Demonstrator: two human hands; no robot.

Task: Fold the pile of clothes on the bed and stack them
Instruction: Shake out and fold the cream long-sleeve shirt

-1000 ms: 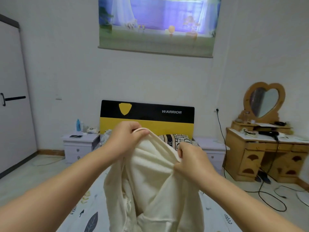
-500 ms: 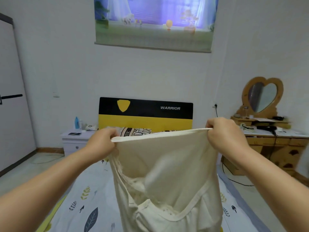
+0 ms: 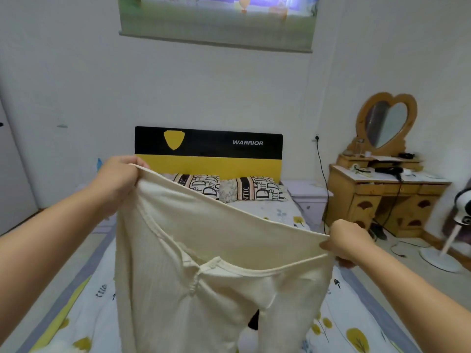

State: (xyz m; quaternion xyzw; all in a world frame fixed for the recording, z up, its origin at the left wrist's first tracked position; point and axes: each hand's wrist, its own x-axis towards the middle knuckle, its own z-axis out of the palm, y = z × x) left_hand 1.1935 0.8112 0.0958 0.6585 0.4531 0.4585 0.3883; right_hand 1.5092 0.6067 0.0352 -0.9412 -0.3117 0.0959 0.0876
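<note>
A cream ribbed garment (image 3: 219,276) held up over the bed (image 3: 362,324), spread between two hands. The left hand (image 3: 119,179) grips one corner of the upper edge, fingers curled round the cloth; it is the higher of the two and lies to the left. The right hand (image 3: 349,240) pinches the other corner between thumb and fingers, lower and to the right, so that the stretched edge slopes down from left to right. The garment hangs from this edge toward the near end of the bed; a trimmed neckline with a small button shows on its near side, and its lower part runs out of view at the bottom. The bed carries a white sheet printed with yellow trees and leaves. At the far end lie two lettered pillows (image 3: 257,191), one partly hidden by the cloth, against a black and yellow headboard (image 3: 209,154) marked WARRIOR. Far right: a wooden dressing table (image 3: 382,200) with a heart-shaped mirror (image 3: 386,123), a hair dryer (image 3: 388,170) on its top. A standing fan (image 3: 456,225) stands at the right margin. A printed wall hanging (image 3: 216,19) is above the headboard.
</note>
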